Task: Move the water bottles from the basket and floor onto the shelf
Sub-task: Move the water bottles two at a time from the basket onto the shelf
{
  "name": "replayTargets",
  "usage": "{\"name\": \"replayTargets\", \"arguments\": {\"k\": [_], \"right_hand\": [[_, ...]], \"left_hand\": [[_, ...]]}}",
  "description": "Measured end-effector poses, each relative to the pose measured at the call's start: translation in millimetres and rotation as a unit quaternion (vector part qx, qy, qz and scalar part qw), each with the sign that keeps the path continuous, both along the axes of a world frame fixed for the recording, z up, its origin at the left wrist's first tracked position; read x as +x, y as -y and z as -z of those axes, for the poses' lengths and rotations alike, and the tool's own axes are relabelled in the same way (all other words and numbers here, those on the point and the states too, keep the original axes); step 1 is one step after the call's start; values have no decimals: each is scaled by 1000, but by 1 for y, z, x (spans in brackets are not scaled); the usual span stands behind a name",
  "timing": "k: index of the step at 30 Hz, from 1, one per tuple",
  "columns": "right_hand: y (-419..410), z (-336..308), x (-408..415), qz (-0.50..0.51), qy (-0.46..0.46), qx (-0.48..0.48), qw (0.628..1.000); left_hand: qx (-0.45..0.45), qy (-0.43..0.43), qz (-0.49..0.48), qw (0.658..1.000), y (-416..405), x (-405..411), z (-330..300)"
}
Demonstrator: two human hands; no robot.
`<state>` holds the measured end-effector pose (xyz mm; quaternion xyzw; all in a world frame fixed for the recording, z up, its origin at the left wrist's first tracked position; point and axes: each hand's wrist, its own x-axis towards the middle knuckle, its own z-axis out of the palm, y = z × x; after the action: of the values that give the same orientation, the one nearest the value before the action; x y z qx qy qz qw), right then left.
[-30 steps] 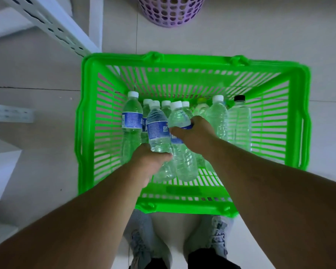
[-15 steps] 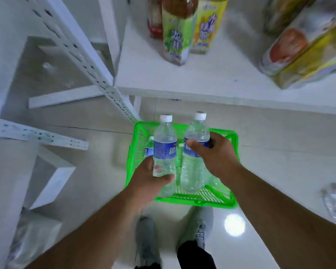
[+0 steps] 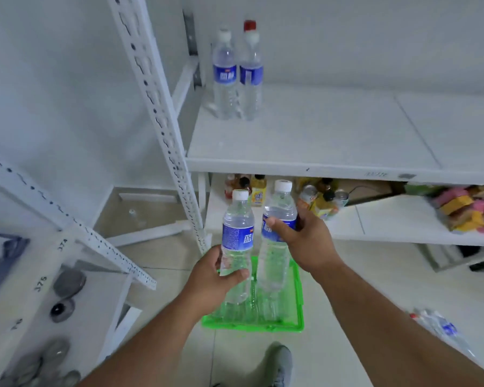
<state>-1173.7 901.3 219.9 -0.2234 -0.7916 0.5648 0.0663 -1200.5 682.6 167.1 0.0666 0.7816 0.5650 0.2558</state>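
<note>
Two clear plastic water bottles with blue labels and white caps, both upright, one per hand. Left hand [image 3: 218, 277] wrapped round the lower body of the shorter-looking bottle [image 3: 237, 241], thumb across the front below the label — a low grip that probably leaves the base free to set down first. Right hand [image 3: 305, 241] clamped round the blue label band of the second bottle [image 3: 277, 238], thumb in front, fingers hidden behind; a higher hold, likely for steering the neck. Bottles side by side, just apart, kept vertical so as to land standing.

Directly beneath both hands, the bright green slatted plastic basket [image 3: 252, 326] on the tiled floor, with more clear bottles dimly visible inside. Ahead of and above the hands, the white metal shelf board [image 3: 319, 141], its front lip just beyond the bottle caps. At the far left back of that board, a pair of matching blue-labelled bottles [image 3: 236, 76] standing touching, one white-capped, one red-capped — apparently the start of a row, so the natural spot seems to be just beside them. Far out past the right forearm, a crumpled clear bottle [image 3: 442, 329] lying on the floor, still to collect.

Judged stage: carrying upward, not yet over the board. Next needing a lift clear of the lip, then a forward reach leftward; risk of clipping the edge or knocking the standing pair.
</note>
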Motion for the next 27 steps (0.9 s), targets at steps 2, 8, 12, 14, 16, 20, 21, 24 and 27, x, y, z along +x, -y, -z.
{"name": "replayTargets", "arguments": {"k": [2,8,12,14,16,20,21,24,27], "right_hand": [[4,-42,13,0,-24,20,1000],[4,-124,46,10,-65,70,995],[-6,-160,60,5,-90,75,993],[-14,-174,65,6,-101,63,993],[-22,-185,71,5,-116,50,992],[-40,-201,75,-19,-127,43,991],[-45,-203,74,-27,-127,40,991],[-56,-208,67,-50,-125,38,990],[-61,-209,57,-62,-124,21,990]], "left_hand": [[12,-17,3,1000,3,11,-37],[30,-69,-28,997,-3,35,-112],[36,-103,-53,993,-16,42,-146],[39,-114,-64,991,-22,45,-158],[45,-122,-76,989,-28,48,-166],[53,-131,-99,985,-43,53,-176],[56,-132,-102,984,-48,53,-178],[59,-138,-115,982,-59,53,-182],[51,-146,-123,980,-64,51,-182]]}}
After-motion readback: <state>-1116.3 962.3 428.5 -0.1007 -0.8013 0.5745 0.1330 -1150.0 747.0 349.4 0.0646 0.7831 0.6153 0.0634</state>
